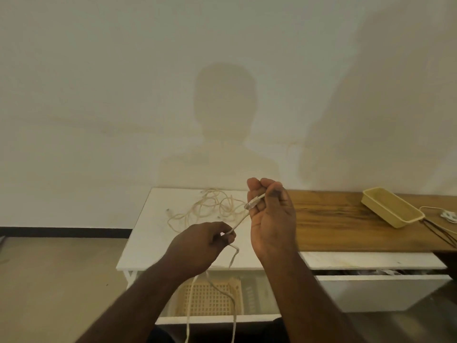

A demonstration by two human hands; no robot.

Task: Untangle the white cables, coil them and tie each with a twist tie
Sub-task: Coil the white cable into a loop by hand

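Note:
My right hand [270,219] is raised over the white table [148,233] and pinches the plug end of a white cable [238,222] between thumb and fingers. That cable runs down-left into my left hand [205,243], whose curled fingers grip it. Below my left hand the cable hangs off the table's front edge in a long loop. A tangle of white cables [210,206] lies on the white table behind my hands, with several plug ends sticking out. No twist tie is visible.
A beige tray [393,210] stands on the wooden top [333,224] at the right, with dark and white cords [442,219] beside it. An open drawer [376,288] sits at lower right. A beige lattice basket [210,300] lies under the white table.

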